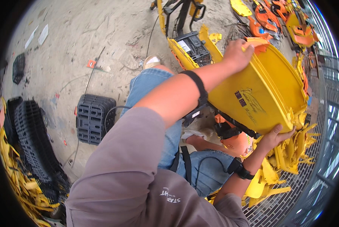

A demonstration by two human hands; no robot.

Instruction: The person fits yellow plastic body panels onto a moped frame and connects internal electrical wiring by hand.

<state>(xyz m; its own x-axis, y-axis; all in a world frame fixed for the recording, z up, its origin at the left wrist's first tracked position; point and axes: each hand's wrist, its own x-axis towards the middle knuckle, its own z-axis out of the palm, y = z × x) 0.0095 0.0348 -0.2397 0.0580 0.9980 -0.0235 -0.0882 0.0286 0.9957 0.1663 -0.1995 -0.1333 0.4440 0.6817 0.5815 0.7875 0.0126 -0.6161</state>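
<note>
A large yellow plastic shell (237,92), deep and open on one side, with dark markings on its outer face, is held up at the right. My left hand (238,57) reaches across and is closed over its upper left rim. Low on the right, my right hand (275,138) grips the bottom corner, thumb against the outer face. The shell is tilted, its hollow turned toward the right. Beneath it sits an orange and black piece (235,138), partly hidden by the shell and my right arm. My legs in blue jeans (169,143) are bent below my arms.
A yellow frame with a black unit (194,49) stands ahead. Black plastic crates (94,119) and a long black grille (37,140) lie left. Yellow scrap (286,155) piles up at right beside a metal mesh (279,195); orange parts (266,19) lie at far right.
</note>
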